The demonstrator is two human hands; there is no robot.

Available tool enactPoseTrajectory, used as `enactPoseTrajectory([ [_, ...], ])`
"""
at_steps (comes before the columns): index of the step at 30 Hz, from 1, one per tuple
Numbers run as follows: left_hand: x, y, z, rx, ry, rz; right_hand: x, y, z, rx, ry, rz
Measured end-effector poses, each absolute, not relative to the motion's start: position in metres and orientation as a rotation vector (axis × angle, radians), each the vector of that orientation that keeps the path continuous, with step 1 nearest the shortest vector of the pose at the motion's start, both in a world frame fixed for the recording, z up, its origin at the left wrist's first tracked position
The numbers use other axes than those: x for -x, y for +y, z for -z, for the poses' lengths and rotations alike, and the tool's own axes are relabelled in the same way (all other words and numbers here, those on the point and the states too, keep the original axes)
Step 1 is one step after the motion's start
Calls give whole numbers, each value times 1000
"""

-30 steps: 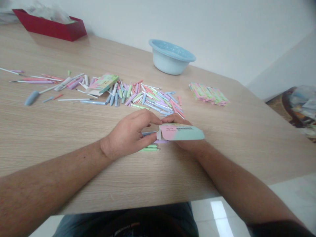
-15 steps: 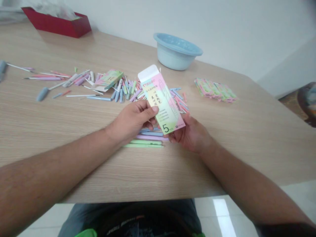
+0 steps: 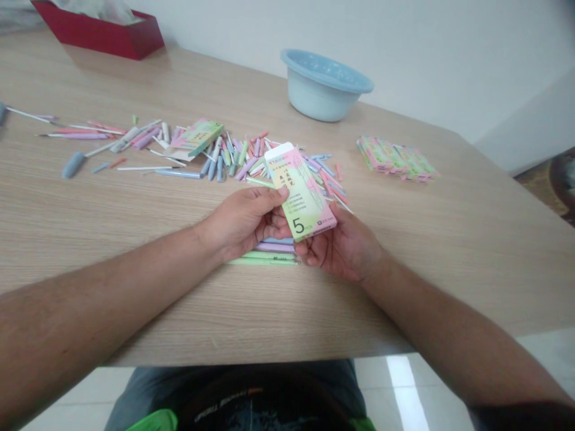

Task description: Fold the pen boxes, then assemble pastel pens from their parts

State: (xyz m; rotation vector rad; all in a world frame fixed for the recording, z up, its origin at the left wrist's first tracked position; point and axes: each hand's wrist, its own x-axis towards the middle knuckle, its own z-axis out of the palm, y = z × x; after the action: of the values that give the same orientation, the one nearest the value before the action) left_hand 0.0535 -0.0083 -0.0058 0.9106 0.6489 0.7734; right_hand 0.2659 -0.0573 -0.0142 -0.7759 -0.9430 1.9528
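A pastel pink, yellow and green pen box (image 3: 303,191), printed with a large 5, is held between both hands above the table. My left hand (image 3: 256,218) grips its left side, thumb on the printed face. My right hand (image 3: 344,245) is closed round the lower right corner. The white flap at the box's far end stands out. Beneath the hands lie several pens (image 3: 269,254) in green, purple and blue, side by side and partly hidden by the hands and box.
Behind the hands spreads a pile of loose pens, caps and refills (image 3: 242,152), with another box (image 3: 197,137) on it. Flat boxes (image 3: 395,158) are stacked at the right. A blue basin (image 3: 323,90) and a red container (image 3: 103,33) stand near the wall on the wooden table (image 3: 179,317).
The pen box has tipped flatter, so its bottom end now shows and its far end sits lower. Both hands keep hold of it. The view has shifted slightly.
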Motion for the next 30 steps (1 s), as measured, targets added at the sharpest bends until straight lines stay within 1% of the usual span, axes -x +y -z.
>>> enactPoseTrajectory([
  [2,-52,-8,7,-957,661,-795,-266,-56,18,736,-973,-1931],
  [6,-49,-6,6,-1091,839,-913,-272,-50,20,740,-967,-1813],
  [10,-44,-7,1,-1298,948,-978,-303,-27,8,891,-958,-1543],
  [14,-34,-8,-2,-1585,974,-993,-366,14,-13,1157,-972,-1149],
  [16,-30,-7,-2,-1758,1020,-970,-406,34,-25,1429,-1024,-881],
  [18,-27,-7,-2,-1887,1062,-949,-447,49,-38,1560,-1009,-731],
  [21,-27,-8,-3,-1925,1081,-950,-503,59,-51,1775,-969,-486],
  [25,-29,-10,-3,-1900,1099,-924,-555,62,-51,2077,-939,-191],
  [30,-29,-11,-5,-1935,1144,-903,-586,80,-32,2335,-1038,37],
])
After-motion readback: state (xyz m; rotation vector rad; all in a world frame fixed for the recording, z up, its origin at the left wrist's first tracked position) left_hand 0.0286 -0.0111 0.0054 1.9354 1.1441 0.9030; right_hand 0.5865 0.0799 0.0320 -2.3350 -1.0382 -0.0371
